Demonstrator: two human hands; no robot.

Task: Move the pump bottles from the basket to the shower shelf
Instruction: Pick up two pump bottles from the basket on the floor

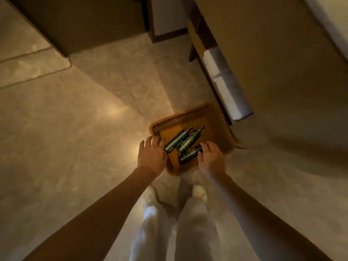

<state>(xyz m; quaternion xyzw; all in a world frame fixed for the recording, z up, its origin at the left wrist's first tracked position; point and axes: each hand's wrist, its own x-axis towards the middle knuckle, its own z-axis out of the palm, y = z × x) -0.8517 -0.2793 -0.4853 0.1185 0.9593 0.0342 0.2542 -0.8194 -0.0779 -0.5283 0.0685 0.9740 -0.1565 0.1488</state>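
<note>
An orange wicker basket (216, 127) sits on the floor in front of my feet. Three dark green pump bottles lie flat in it, side by side: a left one (176, 140), a middle one (189, 141) and a near one (190, 155). My left hand (150, 157) hovers over the basket's left rim with fingers spread, its fingertips close to the left bottle's base. My right hand (211, 157) hangs over the basket's near right part, fingers apart, touching or almost touching the near bottle's end. Neither hand holds a bottle.
The floor is pale stone tile with warm light patches. A dark wooden bench or shelf (199, 44) with folded white towels (226, 83) stands right of the basket. A raised step edge (37, 59) lies at far left. My white shoes (150, 193) stand just behind the basket.
</note>
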